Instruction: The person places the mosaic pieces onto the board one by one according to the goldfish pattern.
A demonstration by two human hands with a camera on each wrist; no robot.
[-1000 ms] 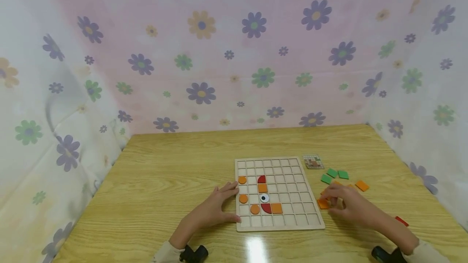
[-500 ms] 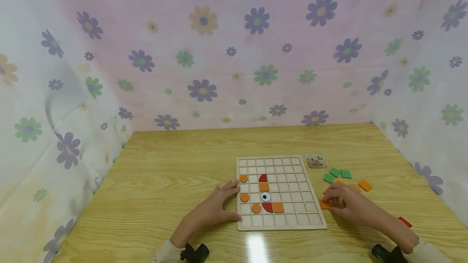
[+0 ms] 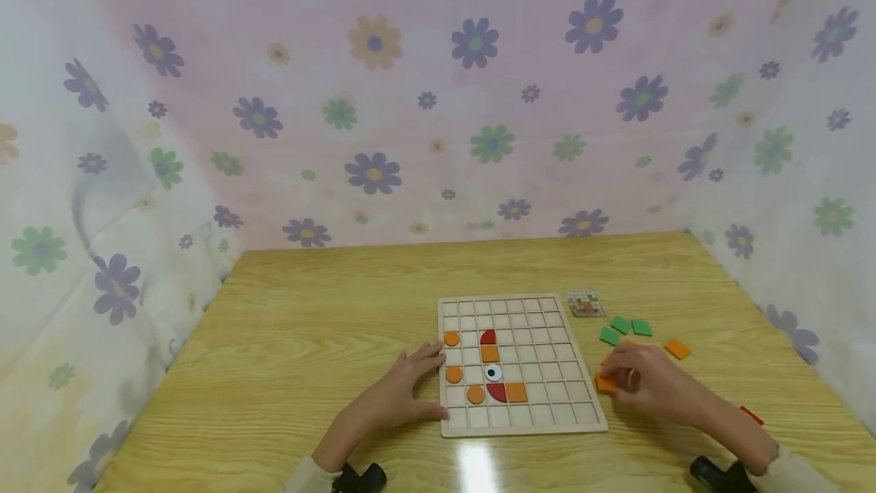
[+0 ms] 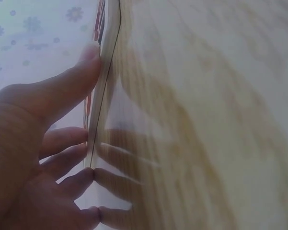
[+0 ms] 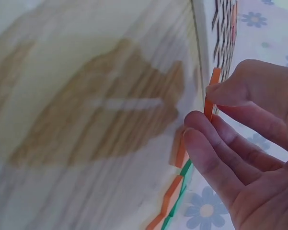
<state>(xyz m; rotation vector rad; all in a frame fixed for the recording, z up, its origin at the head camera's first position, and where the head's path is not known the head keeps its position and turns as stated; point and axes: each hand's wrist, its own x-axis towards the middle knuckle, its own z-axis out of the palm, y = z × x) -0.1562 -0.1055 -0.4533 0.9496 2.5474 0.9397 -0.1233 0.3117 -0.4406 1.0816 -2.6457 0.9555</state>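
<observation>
The wooden grid board lies flat on the table, with several tiles in its left half: orange discs, orange squares, red quarter-circles and a white disc with a black eye dot. My left hand rests against the board's left edge, fingers spread and thumb near the front corner. Just off the right side, my right hand pinches an orange square tile between thumb and fingers. In the right wrist view that tile appears slightly above the table.
Green square tiles and loose orange tiles lie beyond my right hand, some partly hidden by it. A small patterned card sits at the board's far right corner. Near my right forearm lies a red tile. Flowered cloth surrounds the table.
The orange square under my right fingertips looks slightly raised from its earlier flat position. My left hand stays at the board's edge, and the tiles on the board are unchanged.
</observation>
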